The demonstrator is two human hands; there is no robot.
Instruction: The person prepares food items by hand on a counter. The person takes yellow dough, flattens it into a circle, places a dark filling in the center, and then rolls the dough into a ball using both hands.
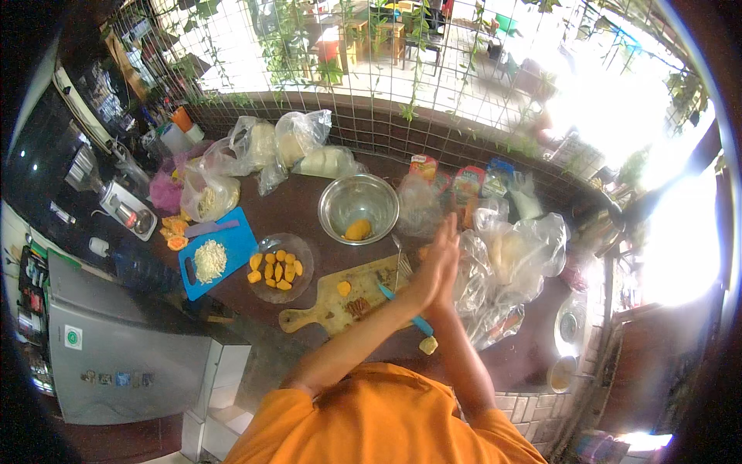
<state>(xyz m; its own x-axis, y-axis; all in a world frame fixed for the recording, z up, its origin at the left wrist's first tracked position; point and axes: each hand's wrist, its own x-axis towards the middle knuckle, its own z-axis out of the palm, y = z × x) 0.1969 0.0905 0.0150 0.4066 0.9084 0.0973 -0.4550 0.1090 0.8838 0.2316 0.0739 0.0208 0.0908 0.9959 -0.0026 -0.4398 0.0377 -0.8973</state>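
Observation:
My left hand [430, 272] and my right hand [448, 278] are pressed palm to palm over the right end of a wooden cutting board [333, 298]. Whatever may lie between the palms is hidden. On that board are a small yellow-orange dough piece [344, 288], a brown crumbly heap [358, 307], a fork [400, 264] and a blue knife [422, 326], partly covered by my left forearm. Behind it a steel bowl [359, 200] holds an orange dough lump [358, 229]. Several shaped orange dough pieces [279, 271] sit on a glass plate [304, 255] to the left.
A blue cutting board [236, 255] carries chopped white pieces [210, 261] and a purple knife [211, 228]. Plastic bags [255, 145] line the back, and more bags [504, 255] crowd the right. A pale yellow lump [428, 345] lies near the front edge. A wire grid [377, 127] stands behind.

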